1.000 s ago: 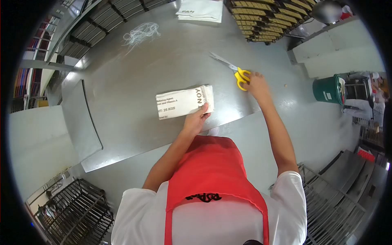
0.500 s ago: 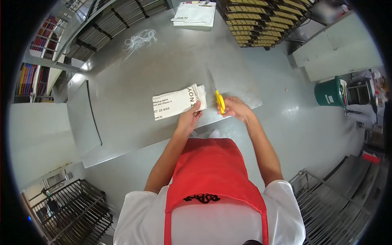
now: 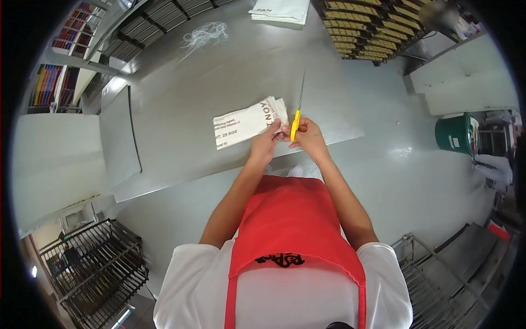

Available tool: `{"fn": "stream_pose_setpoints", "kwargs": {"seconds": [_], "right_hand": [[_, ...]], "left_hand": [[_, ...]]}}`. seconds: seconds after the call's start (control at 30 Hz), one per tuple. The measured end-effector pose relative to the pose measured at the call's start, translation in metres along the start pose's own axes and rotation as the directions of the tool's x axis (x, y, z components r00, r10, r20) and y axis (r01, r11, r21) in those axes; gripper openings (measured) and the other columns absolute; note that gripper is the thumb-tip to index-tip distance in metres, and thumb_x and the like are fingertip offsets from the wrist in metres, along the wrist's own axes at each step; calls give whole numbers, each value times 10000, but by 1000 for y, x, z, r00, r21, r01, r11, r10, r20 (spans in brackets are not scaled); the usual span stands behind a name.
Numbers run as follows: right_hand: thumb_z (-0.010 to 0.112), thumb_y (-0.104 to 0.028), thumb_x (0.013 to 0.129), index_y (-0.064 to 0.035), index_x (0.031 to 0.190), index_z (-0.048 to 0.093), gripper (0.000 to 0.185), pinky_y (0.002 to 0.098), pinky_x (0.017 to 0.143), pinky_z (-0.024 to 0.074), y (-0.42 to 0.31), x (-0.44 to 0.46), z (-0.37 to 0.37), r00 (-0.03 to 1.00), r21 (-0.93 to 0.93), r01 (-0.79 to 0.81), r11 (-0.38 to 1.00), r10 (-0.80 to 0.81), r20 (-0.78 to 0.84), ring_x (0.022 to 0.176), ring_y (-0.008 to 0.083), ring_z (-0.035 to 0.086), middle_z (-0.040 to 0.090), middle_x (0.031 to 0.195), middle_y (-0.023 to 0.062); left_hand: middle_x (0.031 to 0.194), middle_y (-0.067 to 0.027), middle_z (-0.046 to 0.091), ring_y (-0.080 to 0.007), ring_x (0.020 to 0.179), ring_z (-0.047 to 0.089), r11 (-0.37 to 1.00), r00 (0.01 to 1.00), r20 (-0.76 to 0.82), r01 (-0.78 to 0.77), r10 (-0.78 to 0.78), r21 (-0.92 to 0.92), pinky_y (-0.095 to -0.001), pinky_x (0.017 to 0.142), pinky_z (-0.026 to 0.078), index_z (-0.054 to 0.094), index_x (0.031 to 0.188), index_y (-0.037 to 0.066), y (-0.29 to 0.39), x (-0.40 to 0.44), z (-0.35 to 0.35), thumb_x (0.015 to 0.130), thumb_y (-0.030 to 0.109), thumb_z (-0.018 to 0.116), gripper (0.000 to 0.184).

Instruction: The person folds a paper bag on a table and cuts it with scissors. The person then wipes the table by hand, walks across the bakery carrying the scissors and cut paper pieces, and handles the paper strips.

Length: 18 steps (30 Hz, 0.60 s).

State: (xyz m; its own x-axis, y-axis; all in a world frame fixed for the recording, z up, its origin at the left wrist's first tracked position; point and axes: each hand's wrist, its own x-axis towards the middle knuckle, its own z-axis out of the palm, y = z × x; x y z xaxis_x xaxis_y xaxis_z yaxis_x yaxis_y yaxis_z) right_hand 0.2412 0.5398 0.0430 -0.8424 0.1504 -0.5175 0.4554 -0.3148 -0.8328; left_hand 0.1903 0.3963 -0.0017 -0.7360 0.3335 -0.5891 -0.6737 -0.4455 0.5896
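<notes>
A folded flour-type sack (image 3: 244, 125), off-white with dark print reading "25 KGS", lies near the front edge of the steel table (image 3: 181, 104). My left hand (image 3: 267, 141) pinches its right end, thumb on top. Yellow-handled scissors (image 3: 296, 125) are in my right hand (image 3: 308, 137), their long thin blades pointing away from me. The fingers of both hands are close together at the sack's right corner; whether they touch is hard to make out.
Tangled white string (image 3: 205, 35) lies at the back of the table. Beyond it sits a stack of folded white sacks (image 3: 280, 12). A loaded rack (image 3: 372, 27) stands past the far right corner. A green bin (image 3: 456, 134) is on the floor at right.
My right hand has moved left with the scissors, up close to my left hand at the sack's end. The whole view has shifted a little; the sack stays in my left hand.
</notes>
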Motion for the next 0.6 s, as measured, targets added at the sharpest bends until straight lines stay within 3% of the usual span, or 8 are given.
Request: {"fn": "stream_pose_setpoints", "kwargs": {"seconds": [0.1, 0.17, 0.4, 0.47, 0.6], "right_hand": [[780, -225, 797, 25, 1044, 528, 433, 250, 568, 554, 9, 17, 8, 991, -87, 101, 991, -108, -77, 739, 139, 668, 664, 887, 101], [746, -133, 801, 65, 1047, 509, 394, 260, 547, 561, 8, 22, 8, 985, -88, 137, 987, -146, -97, 709, 147, 651, 644, 879, 104], [750, -146, 814, 40, 1068, 534, 382, 243, 584, 545, -12, 21, 6, 998, -76, 62, 995, -63, -15, 740, 131, 635, 651, 899, 94], [750, -146, 815, 39, 1071, 534, 382, 246, 592, 546, -10, 22, 3, 998, -82, 67, 994, -67, 1, 737, 133, 634, 653, 906, 96], [750, -151, 814, 36, 1072, 536, 384, 255, 607, 549, -7, 25, 4, 996, -86, 79, 993, -76, 39, 738, 132, 633, 657, 916, 99]], "left_hand": [[1029, -53, 641, -156, 937, 582, 997, 999, 29, 11, -13, 77, -294, 816, 464, 609, 1107, 10, 3, -2, -3, 892, 151, 675, 266], [1049, -66, 636, -162, 943, 578, 997, 1000, 9, 0, 0, 75, -294, 829, 461, 607, 1107, 4, 8, -10, 8, 892, 154, 674, 271], [1031, -36, 632, -117, 940, 576, 999, 999, -5, 47, -47, -12, -265, 827, 469, 608, 1102, 39, 6, -5, -1, 920, 185, 634, 235], [1046, -43, 622, -120, 967, 580, 988, 988, 95, 130, -122, -81, -273, 861, 485, 587, 1123, 32, 10, -7, -3, 929, 175, 619, 244], [1082, -51, 611, -136, 999, 582, 990, 983, 134, 130, -123, -44, -288, 913, 491, 564, 1154, 18, 18, -15, -6, 935, 152, 602, 260]]}}
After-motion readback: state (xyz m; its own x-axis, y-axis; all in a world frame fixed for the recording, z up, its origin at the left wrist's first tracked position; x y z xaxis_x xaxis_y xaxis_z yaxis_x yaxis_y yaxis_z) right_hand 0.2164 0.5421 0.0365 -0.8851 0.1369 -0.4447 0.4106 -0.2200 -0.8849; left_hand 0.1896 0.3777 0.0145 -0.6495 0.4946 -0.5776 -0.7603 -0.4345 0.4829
